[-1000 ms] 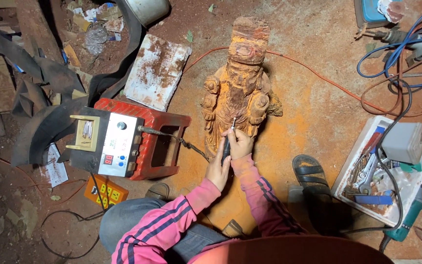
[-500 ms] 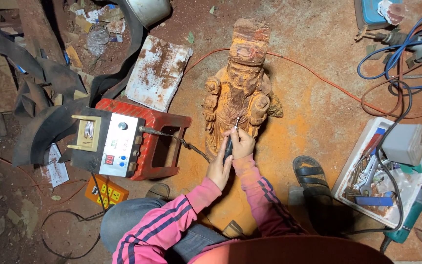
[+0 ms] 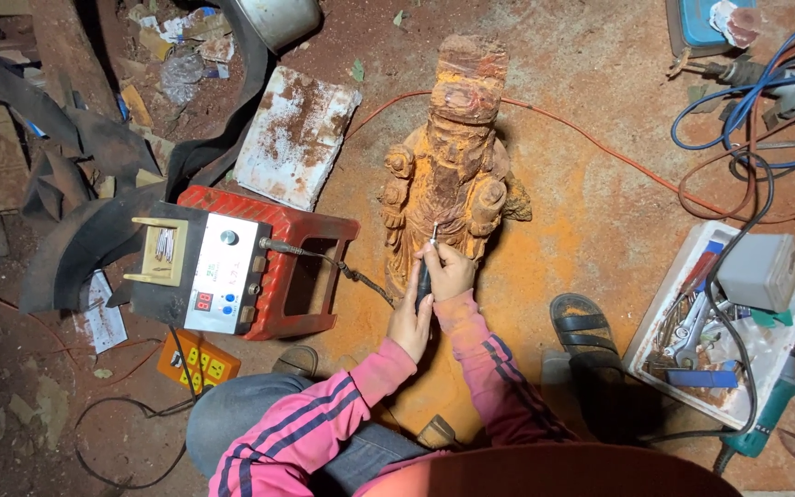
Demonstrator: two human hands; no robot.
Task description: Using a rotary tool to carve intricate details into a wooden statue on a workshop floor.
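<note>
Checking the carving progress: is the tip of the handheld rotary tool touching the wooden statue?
Touching. The head view shows the rotary tool, held by both hands, with its thin bit meeting the wooden statue at its front, no gap visible.

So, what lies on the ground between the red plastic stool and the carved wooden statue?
In the head view, a thin dark cable runs from the control box on the red plastic stool to the handpiece beside the carved wooden statue; otherwise bare orange dust.
</note>
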